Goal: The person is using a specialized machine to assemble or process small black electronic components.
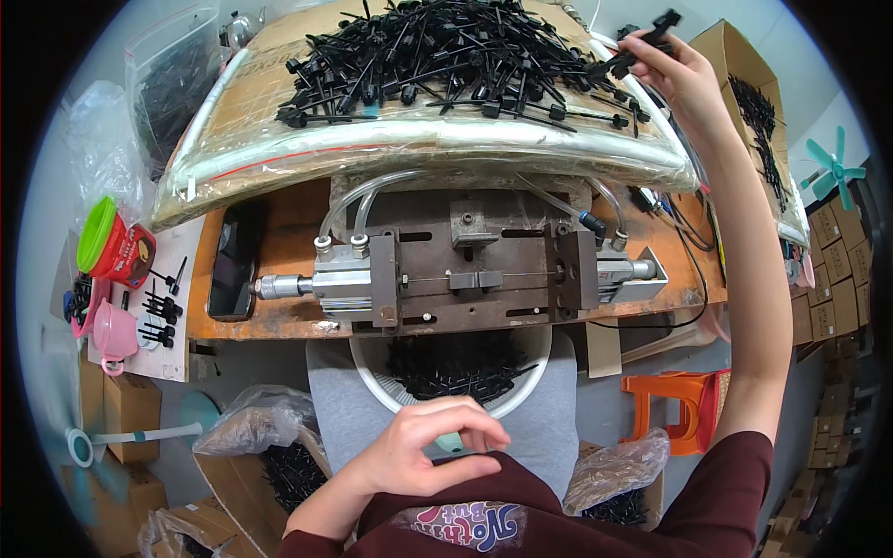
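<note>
My right hand (pixel 686 84) is raised at the far right of the padded tray (pixel 428 149). Its fingers and thumb pinch some black plastic parts (pixel 664 24) at the edge of a heap of similar thin-stemmed parts (pixel 409 60). Close to my body, my left hand (pixel 437 445) hovers above my lap with curved fingers, thumb apart, and nothing visible in it. Just beyond it, a white basin (pixel 375 391) holds more black parts. Between basin and tray stands a metal clamping fixture (pixel 476 256) with a cylinder on each side and small jaws in the middle.
A dark phone (pixel 237 260) lies left of the fixture. Red and pink containers (pixel 113 333) stand farther left. Clear air hoses (pixel 358 193) arch behind the fixture. An orange stool (pixel 665 405) is at right; an open carton (pixel 726 65) stands beyond my right arm.
</note>
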Motion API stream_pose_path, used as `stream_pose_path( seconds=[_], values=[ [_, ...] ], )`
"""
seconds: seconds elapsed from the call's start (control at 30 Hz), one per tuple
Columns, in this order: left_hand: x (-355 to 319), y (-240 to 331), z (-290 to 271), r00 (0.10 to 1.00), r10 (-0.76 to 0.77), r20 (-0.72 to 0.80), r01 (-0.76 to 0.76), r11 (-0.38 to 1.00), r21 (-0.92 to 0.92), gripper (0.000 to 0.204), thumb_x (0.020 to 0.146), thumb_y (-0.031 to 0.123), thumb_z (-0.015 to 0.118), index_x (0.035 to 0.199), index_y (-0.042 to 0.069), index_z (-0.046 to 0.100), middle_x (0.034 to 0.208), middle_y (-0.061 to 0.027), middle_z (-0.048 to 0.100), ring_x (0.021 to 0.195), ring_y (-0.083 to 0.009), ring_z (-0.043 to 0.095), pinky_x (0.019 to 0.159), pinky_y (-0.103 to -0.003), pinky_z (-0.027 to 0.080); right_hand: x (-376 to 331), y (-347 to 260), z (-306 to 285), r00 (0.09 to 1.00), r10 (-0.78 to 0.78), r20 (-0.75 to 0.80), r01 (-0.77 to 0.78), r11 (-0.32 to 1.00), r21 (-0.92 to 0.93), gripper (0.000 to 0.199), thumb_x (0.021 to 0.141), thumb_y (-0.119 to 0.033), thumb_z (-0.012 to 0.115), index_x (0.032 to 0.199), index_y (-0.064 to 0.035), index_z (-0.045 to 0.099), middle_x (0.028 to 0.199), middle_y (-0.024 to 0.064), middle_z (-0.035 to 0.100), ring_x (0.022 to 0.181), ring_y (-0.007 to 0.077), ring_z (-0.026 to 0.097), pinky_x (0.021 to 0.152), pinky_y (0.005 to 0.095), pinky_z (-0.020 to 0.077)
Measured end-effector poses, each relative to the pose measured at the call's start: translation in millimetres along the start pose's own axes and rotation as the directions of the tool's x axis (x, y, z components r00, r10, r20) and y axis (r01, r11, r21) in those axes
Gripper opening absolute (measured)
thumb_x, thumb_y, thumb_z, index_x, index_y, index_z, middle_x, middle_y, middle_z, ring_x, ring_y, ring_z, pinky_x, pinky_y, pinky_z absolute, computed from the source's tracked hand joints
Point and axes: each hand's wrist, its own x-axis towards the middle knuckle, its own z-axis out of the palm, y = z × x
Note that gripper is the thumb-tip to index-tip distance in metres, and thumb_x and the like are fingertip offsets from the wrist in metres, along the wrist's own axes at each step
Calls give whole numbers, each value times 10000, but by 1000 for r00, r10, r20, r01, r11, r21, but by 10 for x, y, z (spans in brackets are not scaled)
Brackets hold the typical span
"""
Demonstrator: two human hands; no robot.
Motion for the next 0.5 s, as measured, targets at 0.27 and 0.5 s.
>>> stream_pose_path(
  seconds=[0.27, 0.5],
  values=[
    [549, 207, -194, 861, 264, -434, -114, 933, 341, 553, 801, -86, 686, 1331, -41, 534, 1315, -195, 547, 1186, -218, 575, 917, -342, 550, -1278, -470, 845, 984, 176, 42, -174, 854, 491, 188, 940, -165, 657, 1040, -6, 645, 873, 71, 693, 539, 15, 556, 482, 133, 449],
    [492, 166, -171, 934, 143, -326, -59, 965, 256, 426, 733, -132, 710, 1152, -62, 677, 1111, -171, 690, 956, -222, 693, 843, -272, 577, -2114, -252, 1174, 877, 312, 366, -480, 518, 708, 165, 940, -108, 623, 1046, 7, 569, 1012, 160, 679, 545, 50, 531, 468, 178, 431]
  ],
)
